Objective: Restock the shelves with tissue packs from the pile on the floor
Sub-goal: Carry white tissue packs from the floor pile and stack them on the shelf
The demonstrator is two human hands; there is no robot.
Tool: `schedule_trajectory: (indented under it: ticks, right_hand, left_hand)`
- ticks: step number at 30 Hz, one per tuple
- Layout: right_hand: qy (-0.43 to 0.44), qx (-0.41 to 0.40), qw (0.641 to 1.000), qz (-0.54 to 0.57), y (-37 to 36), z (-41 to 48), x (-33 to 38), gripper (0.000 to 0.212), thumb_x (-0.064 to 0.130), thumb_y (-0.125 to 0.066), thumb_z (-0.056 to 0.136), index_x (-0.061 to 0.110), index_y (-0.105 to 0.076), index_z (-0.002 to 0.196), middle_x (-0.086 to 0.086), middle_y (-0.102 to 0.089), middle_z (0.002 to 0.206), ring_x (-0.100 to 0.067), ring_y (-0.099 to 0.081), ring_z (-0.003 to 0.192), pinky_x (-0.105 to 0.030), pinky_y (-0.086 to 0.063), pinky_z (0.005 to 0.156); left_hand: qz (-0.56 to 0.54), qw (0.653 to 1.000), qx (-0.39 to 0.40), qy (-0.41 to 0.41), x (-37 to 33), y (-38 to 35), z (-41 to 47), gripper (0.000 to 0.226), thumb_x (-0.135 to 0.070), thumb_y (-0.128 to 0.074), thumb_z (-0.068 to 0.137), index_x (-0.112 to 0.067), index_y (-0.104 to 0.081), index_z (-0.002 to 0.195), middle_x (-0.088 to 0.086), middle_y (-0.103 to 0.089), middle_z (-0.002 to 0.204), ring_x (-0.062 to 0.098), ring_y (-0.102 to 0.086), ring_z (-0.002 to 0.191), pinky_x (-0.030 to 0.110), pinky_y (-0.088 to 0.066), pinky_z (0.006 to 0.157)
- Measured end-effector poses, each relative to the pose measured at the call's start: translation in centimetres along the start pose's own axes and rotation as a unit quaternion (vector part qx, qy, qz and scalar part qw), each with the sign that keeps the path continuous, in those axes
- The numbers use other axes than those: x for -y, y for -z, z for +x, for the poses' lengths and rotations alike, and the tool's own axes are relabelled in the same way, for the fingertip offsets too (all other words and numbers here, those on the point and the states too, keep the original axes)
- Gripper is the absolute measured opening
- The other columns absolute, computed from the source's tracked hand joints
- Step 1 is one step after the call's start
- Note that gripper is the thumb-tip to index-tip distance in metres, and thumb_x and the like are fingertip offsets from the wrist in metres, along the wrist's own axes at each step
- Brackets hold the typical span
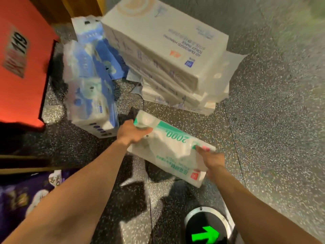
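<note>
Item 1. Green tissue pack [173, 150]: white wrapper with green bands and "2000" printed on it. I hold it between both hands over the floor [263, 120], tilted, with one end away from me and the other toward me. Its shadow falls on the speckled tiles beneath.

Item 2. Left grip [131, 132]: fingers curled round the pack's far left corner, bunching the wrapper.

Item 3. Right grip [212, 161]: fingers curled over the pack's near right edge, clamping it.

Item 4. White pile [163, 50]: large white packs stacked askew on the floor, just beyond the held pack. The print on the top one reads upside down from where I stand.

Item 5. Blue packs [91, 81]: blue-and-white wrappers, heaped on the floor close beside the white pile on its left. Blurred; I cannot tell whether the two heaps touch.

Item 6. Red panel [22, 59]: marked "119", along the floor's left side, next to the blue packs.

Item 7. Purple pack [19, 196]: at the near left, partly behind my left forearm.

Item 8. Round floor light [207, 229]: set in the floor near me, showing a green arrow.
</note>
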State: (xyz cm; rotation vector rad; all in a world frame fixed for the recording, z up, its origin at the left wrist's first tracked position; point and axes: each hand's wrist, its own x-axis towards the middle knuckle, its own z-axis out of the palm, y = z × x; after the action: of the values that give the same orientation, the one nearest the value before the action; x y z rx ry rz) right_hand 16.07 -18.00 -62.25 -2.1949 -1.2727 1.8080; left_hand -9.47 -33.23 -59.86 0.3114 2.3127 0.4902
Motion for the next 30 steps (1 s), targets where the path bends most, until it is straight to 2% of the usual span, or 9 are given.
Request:
schedule_trajectory:
  ticks: [3, 8, 11, 14, 16, 20, 23, 27, 30]
  right_hand:
    - [0.032, -0.004, 0.999, 0.029, 2.5, -2.3, 3.5, 0.037, 0.028, -0.092, 0.073, 0.009, -0.064, 0.087, -0.009, -0.074, 0.087, -0.029, -0.073, 0.081, -0.047, -0.062, 0.079]
    - [0.106, -0.033, 0.994, 0.023, 10.9, -11.5, 10.2, 0.029, 0.030, -0.088, 0.078, 0.013, -0.068, 0.092, -0.008, -0.077, 0.092, -0.031, -0.075, 0.083, -0.050, -0.063, 0.078]
    - [0.141, -0.050, 0.988, 0.020, 17.4, -19.9, 15.3, 0.029, 0.028, -0.089, 0.077, 0.011, -0.071, 0.092, -0.009, -0.077, 0.088, -0.028, -0.075, 0.077, -0.044, -0.063, 0.069]
    - [0.191, -0.053, 0.980, 0.038, 24.4, -29.9, 20.9, 0.017, 0.017, -0.086, 0.080, 0.011, -0.071, 0.082, -0.013, -0.076, 0.082, -0.023, -0.070, 0.066, -0.031, -0.055, 0.058]
    - [0.207, -0.054, 0.976, 0.039, 29.9, -36.6, 24.6, 0.017, 0.018, -0.085, 0.082, 0.008, -0.071, 0.085, -0.014, -0.078, 0.083, -0.022, -0.071, 0.063, -0.033, -0.056, 0.058]
    - [0.253, -0.079, 0.962, 0.060, 41.6, -48.2, 31.8, 0.027, 0.025, -0.084, 0.083, 0.008, -0.069, 0.098, -0.008, -0.079, 0.084, -0.031, -0.076, 0.074, -0.046, -0.062, 0.061]
    - [0.286, -0.116, 0.946, 0.096, 51.0, -55.8, 36.5, 0.034, 0.027, -0.085, 0.082, 0.008, -0.069, 0.105, -0.007, -0.079, 0.088, -0.025, -0.076, 0.074, -0.035, -0.058, 0.059]
    - [0.347, -0.170, 0.911, 0.141, 65.5, -63.7, 42.2, 0.028, 0.022, -0.086, 0.080, 0.010, -0.072, 0.101, -0.007, -0.079, 0.090, -0.012, -0.073, 0.067, -0.028, -0.056, 0.060]
    - [0.391, -0.211, 0.879, 0.174, 75.9, -68.1, 45.3, 0.028, 0.023, -0.087, 0.079, 0.010, -0.071, 0.099, -0.004, -0.077, 0.089, -0.010, -0.071, 0.068, -0.029, -0.058, 0.062]
  left_hand:
    - [-0.030, 0.999, -0.020, -0.004, -2.6, 2.0, -1.8, 0.083, -0.087, -0.068, 0.042, -0.021, -0.076, 0.092, -0.002, -0.075, 0.089, 0.018, -0.071, 0.086, 0.037, -0.059, 0.081]
    - [-0.064, 0.998, -0.008, -0.029, -9.1, 6.9, -10.9, 0.061, -0.079, -0.074, 0.059, -0.018, -0.076, 0.066, -0.008, -0.073, 0.064, 0.009, -0.069, 0.070, 0.030, -0.055, 0.071]
    - [-0.068, 0.996, 0.018, -0.050, -13.8, 10.9, -19.0, 0.055, -0.072, -0.072, 0.071, -0.020, -0.074, 0.056, -0.013, -0.071, 0.061, 0.000, -0.067, 0.064, 0.027, -0.053, 0.074]
    - [-0.096, 0.991, 0.027, -0.088, -20.5, 16.5, -28.5, 0.043, -0.058, -0.075, 0.079, -0.018, -0.075, 0.062, -0.011, -0.072, 0.062, 0.000, -0.067, 0.063, 0.028, -0.056, 0.072]
    - [-0.103, 0.987, 0.032, -0.119, -25.9, 20.6, -34.8, 0.038, -0.053, -0.075, 0.082, -0.017, -0.074, 0.068, -0.010, -0.073, 0.063, 0.000, -0.067, 0.062, 0.024, -0.054, 0.065]
    - [-0.109, 0.971, 0.018, -0.212, -38.2, 28.0, -45.9, 0.039, -0.056, -0.078, 0.076, -0.018, -0.073, 0.079, -0.011, -0.073, 0.063, 0.001, -0.068, 0.063, 0.024, -0.053, 0.063]
    - [-0.110, 0.953, 0.019, -0.280, -48.1, 31.6, -53.2, 0.038, -0.057, -0.080, 0.074, -0.022, -0.073, 0.083, -0.010, -0.073, 0.065, -0.001, -0.068, 0.062, 0.017, -0.049, 0.055]
    - [-0.100, 0.936, 0.007, -0.337, -62.7, 32.8, -62.6, 0.086, -0.093, -0.067, 0.047, -0.026, -0.068, 0.101, -0.010, -0.075, 0.085, 0.008, -0.071, 0.080, 0.028, -0.057, 0.068]
    - [-0.107, 0.910, -0.008, -0.401, -72.5, 31.9, -69.6, 0.094, -0.095, -0.065, 0.042, -0.025, -0.068, 0.105, -0.010, -0.074, 0.097, 0.012, -0.071, 0.089, 0.032, -0.058, 0.074]
